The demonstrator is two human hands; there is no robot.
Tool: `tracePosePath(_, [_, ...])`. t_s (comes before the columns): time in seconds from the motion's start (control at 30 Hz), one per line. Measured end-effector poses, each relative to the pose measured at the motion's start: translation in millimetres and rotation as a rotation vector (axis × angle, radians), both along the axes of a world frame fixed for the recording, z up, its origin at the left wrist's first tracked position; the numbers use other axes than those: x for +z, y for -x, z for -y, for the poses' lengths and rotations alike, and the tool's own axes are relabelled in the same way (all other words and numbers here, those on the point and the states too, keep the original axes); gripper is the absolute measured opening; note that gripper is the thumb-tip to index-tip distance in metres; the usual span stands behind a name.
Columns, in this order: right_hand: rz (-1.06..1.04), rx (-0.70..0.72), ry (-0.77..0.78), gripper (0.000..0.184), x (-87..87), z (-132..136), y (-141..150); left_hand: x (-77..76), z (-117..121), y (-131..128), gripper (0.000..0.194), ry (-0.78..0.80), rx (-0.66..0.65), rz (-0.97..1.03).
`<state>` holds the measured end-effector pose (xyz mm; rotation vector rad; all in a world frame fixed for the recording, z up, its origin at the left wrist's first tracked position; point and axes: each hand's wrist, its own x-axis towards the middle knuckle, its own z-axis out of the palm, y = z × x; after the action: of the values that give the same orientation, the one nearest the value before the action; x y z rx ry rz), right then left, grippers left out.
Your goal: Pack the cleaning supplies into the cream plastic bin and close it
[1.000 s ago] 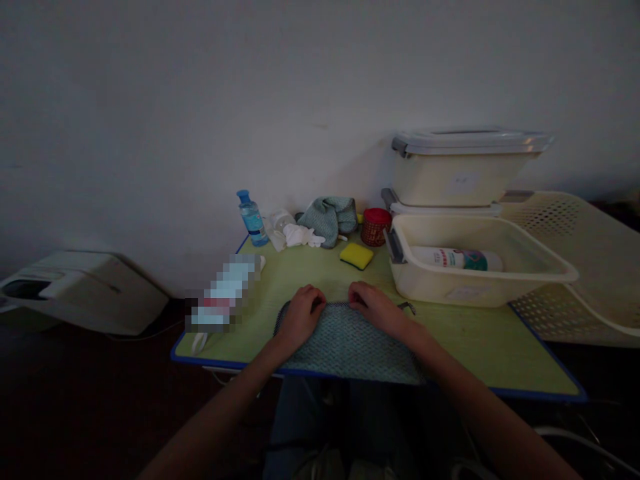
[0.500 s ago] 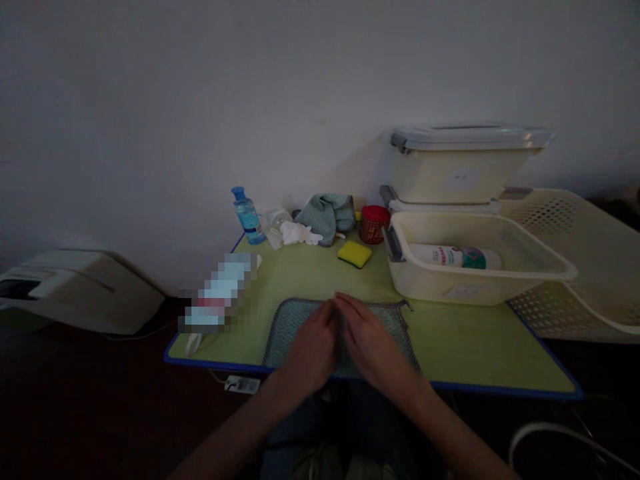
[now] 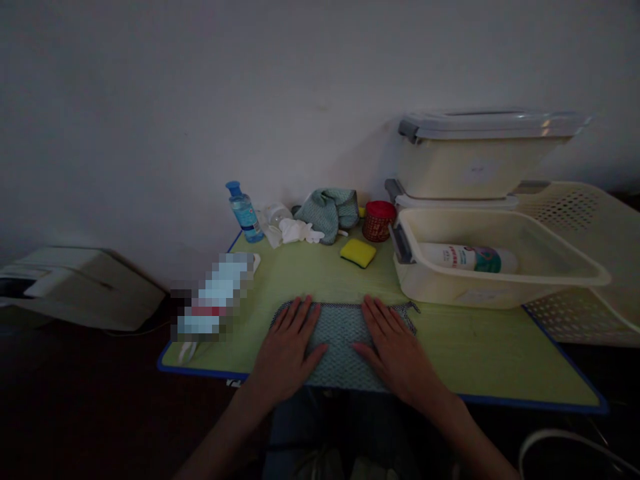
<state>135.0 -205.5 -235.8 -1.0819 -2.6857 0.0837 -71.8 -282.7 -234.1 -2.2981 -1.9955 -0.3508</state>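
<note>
Left hand (image 3: pixel 286 352) and right hand (image 3: pixel 396 348) lie flat, outstretched, on the cloth (image 3: pixel 341 343); smooth outward evenly; it apparently overhangs the worktop (image 3: pixel 500 360), so press lightly there.

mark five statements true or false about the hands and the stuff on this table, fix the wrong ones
1. The left hand and right hand rest palm down on the blue-green cloth. True.
2. The hands touch each other. False: they are apart, with cloth showing between them.
3. A white bottle lies on its side in the open plastic bin. True.
4. The yellow sponge is inside the open plastic bin. False: it lies on the green tabletop.
5. The clear blue bottle has a red cap. False: its cap is blue.
</note>
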Motion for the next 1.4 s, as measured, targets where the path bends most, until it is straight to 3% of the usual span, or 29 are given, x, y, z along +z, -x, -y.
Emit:
tracePosePath(0.37, [0.049, 0.041, -0.077, 0.065, -4.3, -4, -31, -8.6, 10, 30, 0.066, 0.012, -0.085, -0.1])
tracePosePath(0.5, [0.036, 0.064, -0.041, 0.064, 2.1, -4, -40, -1.5, 15, 40, 0.066, 0.073, -0.166, -0.033])
tracePosePath(0.67, [0.038, 0.253, -0.045, 0.063, 12.2, 8, -61, 12.7, 35, 47, 0.064, 0.157, -0.299, 0.057])
tracePosePath(0.8, [0.075, 0.346, -0.088, 0.069, 6.6, 20, -80, 11.3, 51, 50, 0.068, 0.204, -0.35, -0.011])
tracePosePath(1.03, [-0.02, 0.353, -0.172, 0.047, -1.5, 21, -88, 1.4, 50, 55, 0.06, 0.104, -0.331, -0.055])
tracePosePath(1.4, [-0.111, 0.411, -0.14, 0.039, 4.3, 27, -95, -10.3, 62, 65, 0.056, -0.013, -0.362, -0.017])
